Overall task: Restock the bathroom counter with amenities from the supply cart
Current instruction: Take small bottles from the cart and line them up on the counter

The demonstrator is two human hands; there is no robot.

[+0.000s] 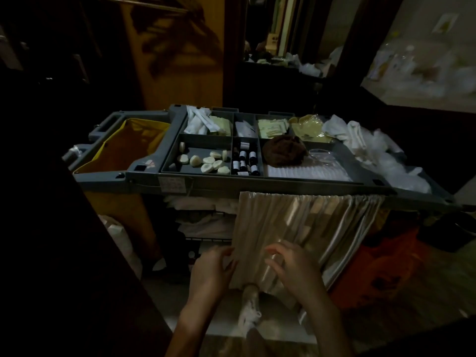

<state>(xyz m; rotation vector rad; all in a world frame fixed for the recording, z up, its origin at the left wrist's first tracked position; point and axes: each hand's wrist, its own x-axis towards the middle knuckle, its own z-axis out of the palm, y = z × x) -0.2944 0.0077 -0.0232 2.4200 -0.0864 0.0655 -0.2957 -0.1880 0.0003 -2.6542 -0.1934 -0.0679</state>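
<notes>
Dim room, cart [144, 174] at centre. Lower centre: left hand [212, 270] pinches curtain [296, 222] edge; right hand [296, 271] fingers spread, curved over it.

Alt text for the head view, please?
A left hand and a right hand are at a pleated cream curtain hanging from a grey plastic supply cart, in dim light. Its top tray holds round white soaps, small dark bottles and pale sachets.

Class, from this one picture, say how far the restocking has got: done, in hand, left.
Done: nothing visible; soaps and small bottles lie in the cart's tray. In hand: the left hand holds the cart's curtain by its edge, the right hand touches it; neither holds an amenity. Left: picking items and setting them out.
</notes>
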